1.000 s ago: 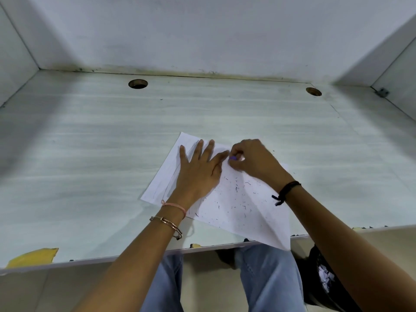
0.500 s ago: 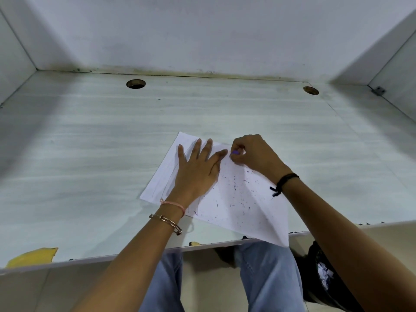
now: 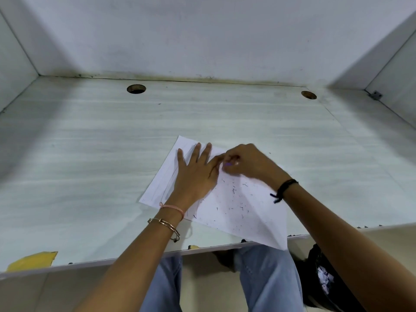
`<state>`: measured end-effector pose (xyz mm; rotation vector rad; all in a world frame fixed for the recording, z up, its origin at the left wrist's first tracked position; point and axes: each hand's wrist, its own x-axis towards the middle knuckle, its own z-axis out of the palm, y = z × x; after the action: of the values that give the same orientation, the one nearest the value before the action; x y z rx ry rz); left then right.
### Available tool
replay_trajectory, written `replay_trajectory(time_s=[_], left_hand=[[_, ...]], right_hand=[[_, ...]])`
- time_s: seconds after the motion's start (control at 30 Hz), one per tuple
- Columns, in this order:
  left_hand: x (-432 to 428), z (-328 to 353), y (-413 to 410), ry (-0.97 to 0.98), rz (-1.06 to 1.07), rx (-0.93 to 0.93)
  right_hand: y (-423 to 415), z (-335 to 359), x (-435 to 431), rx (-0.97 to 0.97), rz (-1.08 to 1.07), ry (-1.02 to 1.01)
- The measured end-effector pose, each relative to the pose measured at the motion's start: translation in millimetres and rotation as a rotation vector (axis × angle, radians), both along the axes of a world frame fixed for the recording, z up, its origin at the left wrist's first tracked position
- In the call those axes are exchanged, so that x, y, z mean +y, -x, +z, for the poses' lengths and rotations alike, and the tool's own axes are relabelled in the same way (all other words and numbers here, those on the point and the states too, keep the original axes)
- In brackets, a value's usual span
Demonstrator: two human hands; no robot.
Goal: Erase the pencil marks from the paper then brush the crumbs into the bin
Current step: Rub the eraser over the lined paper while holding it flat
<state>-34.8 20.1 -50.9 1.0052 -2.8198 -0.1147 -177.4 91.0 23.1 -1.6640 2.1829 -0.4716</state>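
Pale wood-grain laminate desk (image 3: 90, 165), white partition walls, 2 round cable holes (image 3: 136, 89) at back, yellow tape scrap (image 3: 33, 260) at front edge. White paper (image 3: 236, 206) lies near front edge, 1 corner overhanging; dark crumbs (image 3: 234, 190) scattered on it. Left hand (image 3: 195, 174) flat on paper, fingers spread. Right hand (image 3: 247, 163) pinches small purple eraser (image 3: 228, 164) against sheet. Black bin (image 3: 319, 278) under desk, right side.

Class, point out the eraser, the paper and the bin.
eraser (image 3: 229, 164), head view, visible purple tip.
paper (image 3: 238, 201), head view, bare speckled middle.
bin (image 3: 311, 266), head view, dark liner on its left side.
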Motion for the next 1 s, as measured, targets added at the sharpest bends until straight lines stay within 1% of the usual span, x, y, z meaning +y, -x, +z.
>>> replay_trajectory(time_s=[0.07, 0.13, 0.2, 0.27, 0.33, 0.37, 0.4, 0.53, 0.63, 0.8, 0.93, 1.0], left_hand=[[-1.0, 1.0, -0.6, 0.0, -0.007, -0.019], [-0.7, 4.0, -1.4, -0.012, -0.002, -0.016], [0.1, 5.6, -1.2, -0.029, 0.003, 0.0], [0.4, 5.4, -1.7, -0.055, 0.011, 0.022], [0.8, 5.5, -1.4, -0.059, 0.018, 0.024], [1.3, 6.2, -0.7, -0.062, 0.02, 0.022], [2.2, 6.7, -0.1, -0.074, 0.023, 0.028], [9.4, 6.6, -1.0, -0.173, 0.044, 0.071], [11.9, 10.6, 1.7, -0.2, 0.059, 0.056], [8.8, 8.5, 10.9, -0.175, -0.007, 0.125], [9.1, 1.7, 12.8, -0.121, -0.013, 0.087], [8.6, 0.0, 14.0, -0.094, -0.002, 0.074]], right_hand=[[12.0, 2.2, -4.3, -0.017, -0.116, 0.054], [17.5, 0.4, -7.7, -0.016, -0.145, 0.057], [18.7, -4.1, -4.7, -0.057, -0.16, 0.056], [20.8, -8.0, 6.2, -0.186, -0.237, 0.1], [24.1, -10.9, 20.7, -0.383, -0.323, 0.185], [24.9, -12.7, 27.9, -0.448, -0.345, 0.229], [24.8, -14.9, 34.6, -0.464, -0.351, 0.259], [22.9, -21.7, 44.1, -0.378, -0.329, 0.286], [20.4, -18.0, 38.7, -0.379, -0.277, 0.264], [16.2, -17.1, 29.6, -0.296, -0.207, 0.276], [12.8, -16.6, 25.8, -0.271, -0.164, 0.289], [11.4, -17.9, 21.5, -0.258, -0.188, 0.299]])
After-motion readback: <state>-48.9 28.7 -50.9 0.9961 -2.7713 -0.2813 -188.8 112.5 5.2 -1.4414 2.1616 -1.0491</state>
